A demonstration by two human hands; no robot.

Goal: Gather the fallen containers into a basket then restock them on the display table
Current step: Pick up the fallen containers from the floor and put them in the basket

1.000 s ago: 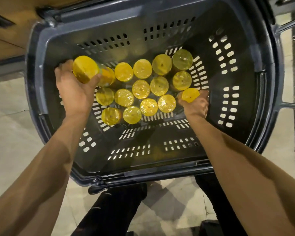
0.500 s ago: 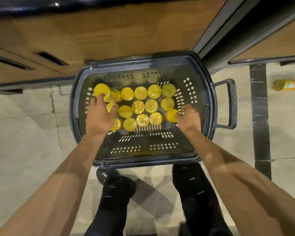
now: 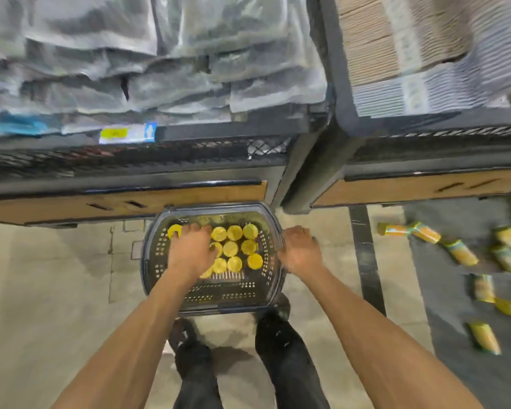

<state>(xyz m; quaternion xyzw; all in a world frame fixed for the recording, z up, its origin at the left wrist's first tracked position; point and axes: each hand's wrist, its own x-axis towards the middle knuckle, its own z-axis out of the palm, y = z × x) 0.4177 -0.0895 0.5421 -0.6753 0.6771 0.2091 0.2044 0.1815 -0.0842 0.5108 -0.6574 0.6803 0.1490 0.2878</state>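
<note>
A dark plastic basket stands on the floor at my feet, against the base of a display table. Several yellow-lidded containers stand upright in it in rows. My left hand lies over the left part of the rows with its fingers spread, touching the lids; one lid shows just left of the fingertips. My right hand is at the basket's right side, fingers curled down where the handle is, which the hand hides. Several more containers lie fallen on the floor to the right.
The wood-fronted display table with a black mesh edge stands right behind the basket, stacked with wrapped goods. A second table is at the right. My two legs in dark trousers stand just behind the basket.
The view has risen far above the basket. My left hand let its container down among the others. My right hand left its container in the rows and moved to the basket's right side.
</note>
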